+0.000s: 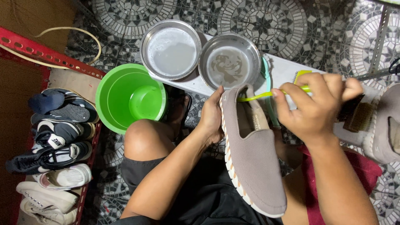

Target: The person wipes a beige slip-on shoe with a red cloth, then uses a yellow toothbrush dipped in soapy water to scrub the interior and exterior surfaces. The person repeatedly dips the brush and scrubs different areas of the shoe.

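Grey slip-on shoe (254, 154) lies lengthwise over the lap, heel toward the bowls. Left hand (211, 118) grips its heel edge, fingers curled around the rim. Right hand (316, 106), just beside the opening, is closed around a yellow-green brush (266, 96) reaching into the heel.

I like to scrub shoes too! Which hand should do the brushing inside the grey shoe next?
Probably the right hand: it already grips the yellow brush, whose tip reaches over the opening of the shoe. The left hand is busy, gripping the shoe's side to steady it.
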